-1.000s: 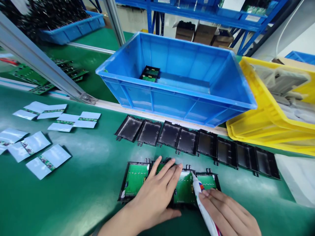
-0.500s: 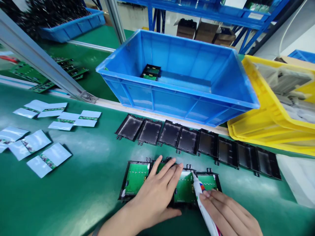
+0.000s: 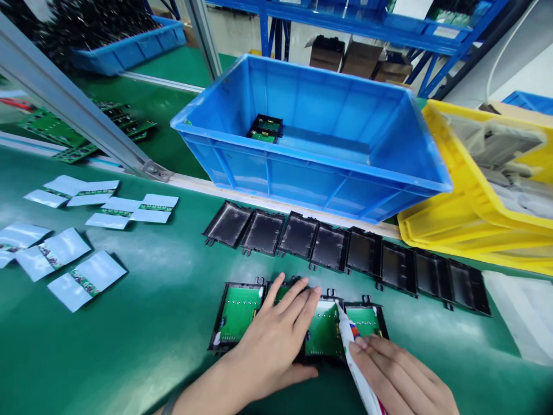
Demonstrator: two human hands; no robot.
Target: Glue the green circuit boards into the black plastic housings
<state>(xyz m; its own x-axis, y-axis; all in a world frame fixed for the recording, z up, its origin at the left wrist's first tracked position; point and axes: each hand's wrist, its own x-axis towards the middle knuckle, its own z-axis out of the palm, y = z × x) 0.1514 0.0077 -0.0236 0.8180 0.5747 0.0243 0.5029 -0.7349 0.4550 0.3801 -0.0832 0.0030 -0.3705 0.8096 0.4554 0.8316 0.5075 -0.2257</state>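
Several black plastic cases holding green circuit boards lie in a row at the front of the bench. My left hand [image 3: 276,328] rests with fingers spread over the second case, largely hiding its board. In my right hand [image 3: 397,369] is a white glue tube [image 3: 355,357], tilted, its nozzle at the upper right corner of the third board [image 3: 323,328]. White paste shows at corners of the leftmost board [image 3: 239,314]. The rightmost board [image 3: 363,318] is partly covered by the tube and my right hand.
Behind the boards runs a row of black case halves [image 3: 330,245]. A large blue bin [image 3: 311,178] with a few boards inside stands behind them, beside a yellow crate [image 3: 470,230]. White sheets with circuit strips [image 3: 86,282] lie at left. A metal post [image 3: 78,92] rises at back left.
The camera view shifts very slightly. Both hands, the glue tube and the boards keep practically the same positions.
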